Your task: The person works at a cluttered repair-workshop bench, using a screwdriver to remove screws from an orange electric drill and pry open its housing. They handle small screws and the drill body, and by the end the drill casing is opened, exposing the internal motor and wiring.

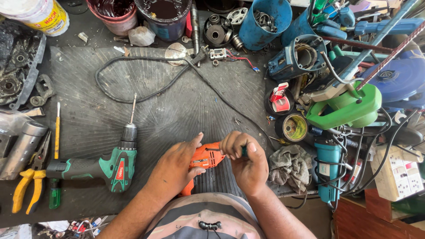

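An orange power drill body (204,158) lies on the black rubber mat (155,102) near the bench's front edge. My left hand (175,168) rests over its left side and grips it. My right hand (245,161) is closed around a small dark tool with a green handle (244,151), held against the orange casing's right end. A black power cord (146,84) loops across the mat behind the drill.
A green cordless drill (113,166) with a long bit lies to the left. Yellow-handled pliers (28,181) and screwdrivers sit at far left. Tape rolls (294,127), a grey rag (290,163), a green tool housing (349,108), blue tools and tubs crowd the right and back.
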